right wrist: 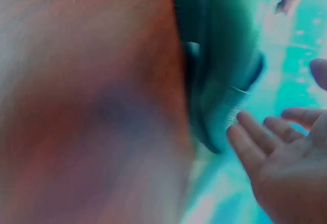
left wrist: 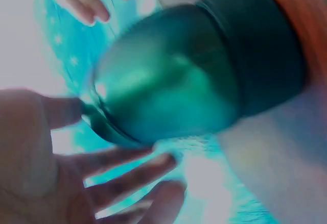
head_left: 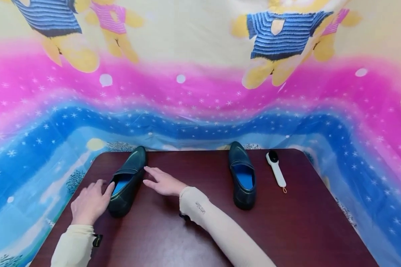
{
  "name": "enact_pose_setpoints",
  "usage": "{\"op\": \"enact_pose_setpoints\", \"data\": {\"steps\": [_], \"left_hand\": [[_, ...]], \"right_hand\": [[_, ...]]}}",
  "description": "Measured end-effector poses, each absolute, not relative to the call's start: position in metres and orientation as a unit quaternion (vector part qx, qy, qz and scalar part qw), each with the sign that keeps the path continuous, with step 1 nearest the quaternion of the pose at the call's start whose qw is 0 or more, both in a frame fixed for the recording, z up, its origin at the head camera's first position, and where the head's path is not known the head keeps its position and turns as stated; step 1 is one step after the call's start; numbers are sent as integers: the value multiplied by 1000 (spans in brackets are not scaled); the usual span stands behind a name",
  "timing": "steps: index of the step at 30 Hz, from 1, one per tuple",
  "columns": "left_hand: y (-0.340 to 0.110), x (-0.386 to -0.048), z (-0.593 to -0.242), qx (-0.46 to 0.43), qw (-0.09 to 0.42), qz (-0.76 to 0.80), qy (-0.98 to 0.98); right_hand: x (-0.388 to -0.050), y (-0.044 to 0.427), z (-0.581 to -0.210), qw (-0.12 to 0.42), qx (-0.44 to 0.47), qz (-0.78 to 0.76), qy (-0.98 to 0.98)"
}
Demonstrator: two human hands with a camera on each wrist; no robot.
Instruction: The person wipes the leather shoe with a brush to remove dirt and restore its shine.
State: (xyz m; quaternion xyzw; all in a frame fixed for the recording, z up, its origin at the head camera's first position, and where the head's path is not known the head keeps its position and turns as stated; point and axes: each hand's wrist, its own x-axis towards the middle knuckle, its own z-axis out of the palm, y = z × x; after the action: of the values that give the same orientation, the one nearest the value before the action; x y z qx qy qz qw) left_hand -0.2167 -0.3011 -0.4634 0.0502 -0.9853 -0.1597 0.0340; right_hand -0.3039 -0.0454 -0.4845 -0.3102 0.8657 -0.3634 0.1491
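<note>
A dark green loafer [head_left: 128, 185] with a blue insole stands at the table's left, toe pointing away. The left hand [head_left: 91, 202] is at its heel opening; in the left wrist view the thumb touches the rim of the shoe [left wrist: 168, 76], and the fingers of the left hand [left wrist: 76, 168] are spread beside it. On the shoe's other side, the right hand [head_left: 164, 182] has its fingers extended near the front part. The right wrist view shows the right hand [right wrist: 286, 157] with loose fingers beside the shoe [right wrist: 230, 40]; contact cannot be told.
A second matching loafer [head_left: 243, 178] stands right of centre. Further right lies a white-handled brush [head_left: 276, 170] with a dark head and small loop. The dark red table [head_left: 194, 163] ends at a patterned cloth [head_left: 194, 96] hanging behind and around it.
</note>
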Motion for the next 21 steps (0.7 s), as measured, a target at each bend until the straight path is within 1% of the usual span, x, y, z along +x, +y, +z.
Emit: {"op": "enact_pose_setpoints", "data": {"steps": [2, 4, 5, 7, 9, 15, 18, 21], "left_hand": [[-284, -216, -461, 34, 114, -148, -982], [-263, -218, -460, -6, 183, -146, -972], [-252, -221, -460, -31, 205, -147, -967], [-226, -226, -462, -92, 229, -151, -957], [-200, -232, -464, -150, 228, -156, -949], [-117, -243, -472, -301, 176, -174, -921], [-80, -244, -478, -360, 146, -170, -906], [-48, -243, -482, -398, 121, -165, -894]], "right_hand": [[-300, -30, -471, 121, -319, -330, 880], [-297, -10, -460, 91, -328, -300, 891], [-295, 1, -454, 77, -331, -287, 896], [-293, 25, -443, 51, -333, -267, 903], [-293, 52, -433, 27, -326, -261, 908], [-297, 143, -416, -32, -265, -268, 926], [-298, 190, -419, -35, -225, -276, 934], [-299, 236, -430, -26, -181, -290, 940]]}}
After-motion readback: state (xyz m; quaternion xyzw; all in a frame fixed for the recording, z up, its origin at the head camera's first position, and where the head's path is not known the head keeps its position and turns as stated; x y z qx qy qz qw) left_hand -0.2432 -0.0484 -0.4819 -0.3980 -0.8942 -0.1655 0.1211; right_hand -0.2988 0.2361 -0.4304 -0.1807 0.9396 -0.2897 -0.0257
